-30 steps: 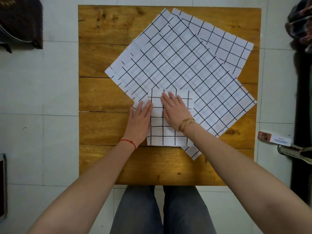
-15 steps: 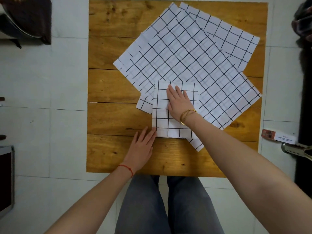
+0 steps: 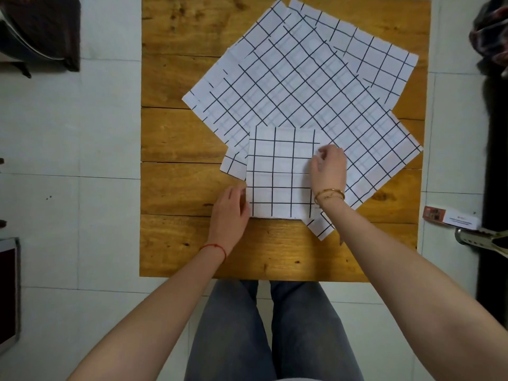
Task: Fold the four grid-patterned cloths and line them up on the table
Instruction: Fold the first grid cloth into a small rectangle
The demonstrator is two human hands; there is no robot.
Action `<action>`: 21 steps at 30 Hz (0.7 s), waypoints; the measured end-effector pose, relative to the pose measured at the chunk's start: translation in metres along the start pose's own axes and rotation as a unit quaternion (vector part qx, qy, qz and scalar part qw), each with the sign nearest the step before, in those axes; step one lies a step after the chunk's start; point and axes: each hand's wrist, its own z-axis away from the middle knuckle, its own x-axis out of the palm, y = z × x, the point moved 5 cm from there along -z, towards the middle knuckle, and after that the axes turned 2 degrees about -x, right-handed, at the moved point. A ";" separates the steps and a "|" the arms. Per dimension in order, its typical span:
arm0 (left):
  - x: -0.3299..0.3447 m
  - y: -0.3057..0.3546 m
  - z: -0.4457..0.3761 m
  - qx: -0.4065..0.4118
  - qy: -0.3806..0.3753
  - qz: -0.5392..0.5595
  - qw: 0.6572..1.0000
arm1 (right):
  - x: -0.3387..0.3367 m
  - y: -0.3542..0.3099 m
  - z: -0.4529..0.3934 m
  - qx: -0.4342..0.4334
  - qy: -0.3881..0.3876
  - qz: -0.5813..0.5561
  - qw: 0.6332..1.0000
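Your head view evenly lit, soft daylight, moderately bright. Mild sheen on wooden table [image 3: 176, 188] planks, no hard glare. Faint soft shadows under your left hand [image 3: 229, 213] and right hand [image 3: 328, 169]. Cloth grid lines crisp at centre. Slight motion blur on right hand fingertips. Wide-angle bowing at edges: floor tile [image 3: 82, 174] seams curve. Far right side dark, detail lost.
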 end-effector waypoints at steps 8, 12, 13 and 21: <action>0.004 -0.003 -0.048 -0.203 0.003 0.152 0.967 | -0.001 0.045 0.013 0.175 -0.081 -0.066 0.979; 0.005 0.002 -0.057 -0.214 -0.012 0.146 0.966 | 0.007 0.046 0.012 0.187 -0.105 -0.081 0.973; 0.004 0.002 -0.058 -0.218 -0.010 0.147 0.965 | 0.009 0.047 0.012 0.191 -0.105 -0.086 0.972; -0.006 0.005 -0.066 -0.228 0.004 0.216 0.949 | 0.003 0.043 0.011 0.226 -0.093 -0.159 0.957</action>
